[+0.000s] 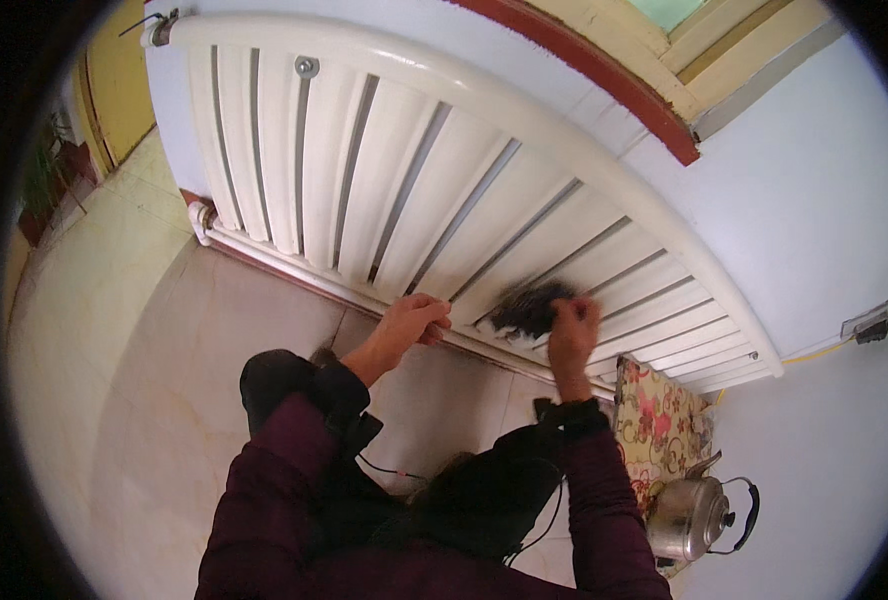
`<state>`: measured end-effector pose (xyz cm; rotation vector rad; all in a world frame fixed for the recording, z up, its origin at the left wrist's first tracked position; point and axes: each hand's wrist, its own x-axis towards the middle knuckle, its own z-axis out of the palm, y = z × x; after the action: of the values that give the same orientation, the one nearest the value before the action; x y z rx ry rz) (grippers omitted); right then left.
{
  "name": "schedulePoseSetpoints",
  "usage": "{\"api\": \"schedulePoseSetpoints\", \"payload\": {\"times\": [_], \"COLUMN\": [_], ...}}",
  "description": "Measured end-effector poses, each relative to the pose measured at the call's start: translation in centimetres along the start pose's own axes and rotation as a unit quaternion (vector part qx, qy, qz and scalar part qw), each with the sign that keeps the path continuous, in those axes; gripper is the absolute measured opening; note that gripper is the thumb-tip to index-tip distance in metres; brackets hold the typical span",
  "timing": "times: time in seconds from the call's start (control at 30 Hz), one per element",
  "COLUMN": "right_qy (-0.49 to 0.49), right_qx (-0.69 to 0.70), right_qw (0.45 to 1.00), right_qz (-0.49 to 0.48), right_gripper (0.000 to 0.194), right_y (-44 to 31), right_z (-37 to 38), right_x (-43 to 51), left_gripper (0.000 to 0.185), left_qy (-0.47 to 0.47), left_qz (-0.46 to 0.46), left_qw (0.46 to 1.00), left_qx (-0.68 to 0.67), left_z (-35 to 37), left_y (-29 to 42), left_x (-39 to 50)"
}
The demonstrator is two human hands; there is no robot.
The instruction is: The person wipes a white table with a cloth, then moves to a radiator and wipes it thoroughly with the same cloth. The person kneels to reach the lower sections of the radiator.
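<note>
A white slatted radiator runs along the wall before me. My right hand grips a dark feathery bundle, perhaps a feather duster, by its right end. The bundle is blurred and has whitish tips along its lower edge. It lies in front of the lower slats; whether it touches them I cannot tell. My left hand is to its left, near the bottom rail of the radiator. Its fingers are curled together, and nothing shows in them.
At right, a metal kettle stands by a flower-patterned surface. A red-edged sill juts out above the radiator. Pipe fittings stick out at its left end. A thin black cable hangs near my legs. Pale tiles cover the floor.
</note>
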<state>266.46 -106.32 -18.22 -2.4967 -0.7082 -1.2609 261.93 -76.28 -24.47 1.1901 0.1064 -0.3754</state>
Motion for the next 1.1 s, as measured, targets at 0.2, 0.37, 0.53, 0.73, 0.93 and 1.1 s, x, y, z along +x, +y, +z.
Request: {"api": "schedulePoseSetpoints", "payload": {"times": [0.2, 0.37, 0.53, 0.73, 0.93, 1.1], "right_qy": [0.138, 0.139, 0.038, 0.013, -0.111, -0.182], "right_qx": [-0.068, -0.01, -0.131, -0.07, 0.044, 0.039], "right_qw": [0.987, 0.987, 0.99, 0.995, 0.993, 0.982], "right_qz": [-0.038, -0.084, -0.026, -0.064, -0.01, 0.035], "right_gripper": [0.029, 0.039, 0.047, 0.029, 0.025, 0.023], "right_y": [-0.9, -3.6, -3.7, -0.8, -1.5, -2.4], "right_z": [-6.8, -6.3, -3.4, 2.5, 9.6, 12.4], "right_x": [12.7, 14.0, 9.5, 0.0, -11.4, -15.3], "left_gripper": [0.037, 0.038, 0.039, 0.036, 0.032, 0.028], "left_qy": [-0.03, -0.027, -0.023, -0.032, -0.05, -0.018], "left_qz": [-0.007, 0.001, -0.012, -0.018, -0.04, -0.035], "left_qw": [1.0, 1.0, 1.0, 0.999, 0.998, 0.999], "left_qx": [0.002, 0.001, -0.009, -0.021, 0.001, 0.029], "left_z": [1.4, 1.3, 1.3, 1.9, 2.5, 3.1], "left_y": [0.4, 1.0, 1.6, 2.0, 1.5, 1.3], "left_x": [-0.8, -1.4, -2.2, -2.3, -1.3, -0.6]}}
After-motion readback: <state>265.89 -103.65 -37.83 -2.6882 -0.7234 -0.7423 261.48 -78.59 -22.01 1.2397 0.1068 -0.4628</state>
